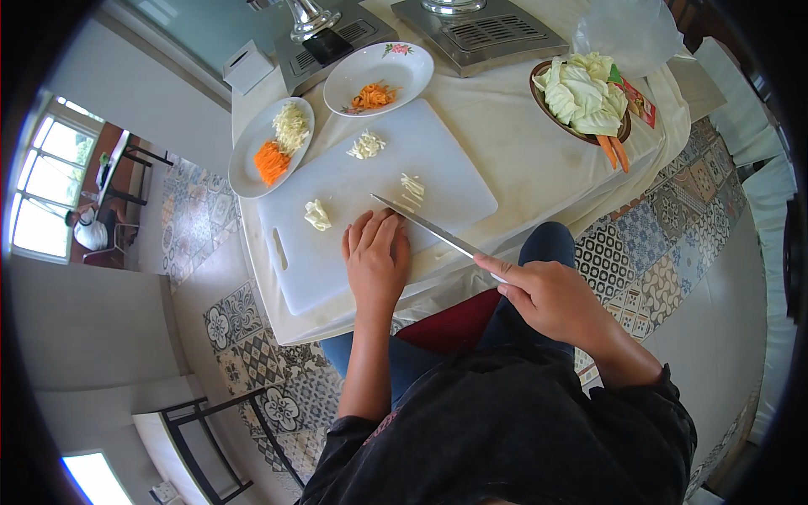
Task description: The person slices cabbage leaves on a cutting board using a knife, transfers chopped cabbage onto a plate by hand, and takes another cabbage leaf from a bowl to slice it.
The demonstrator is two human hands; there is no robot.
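My right hand (551, 299) grips the handle of a knife (438, 231), its blade slanting up and left over the white cutting board (454, 181). Close to the blade, my left hand (377, 252) presses down on the board with bent fingers held together; whatever lies under them is hidden. Just past the blade are thin pale cabbage strips (411, 189). A small chunk of cabbage (316, 215) sits left of my left hand. Farther up the board is a little heap of chopped cabbage (367, 145).
A plate (240, 172) holds shredded carrot (271, 162) and cabbage (291, 126). Beside it, a flowered bowl (417, 76) contains more carrot shreds. A brown bowl (581, 133) at right carries cabbage and carrots. Metal stoves (484, 38) stand behind. A person (91, 229) sits far left.
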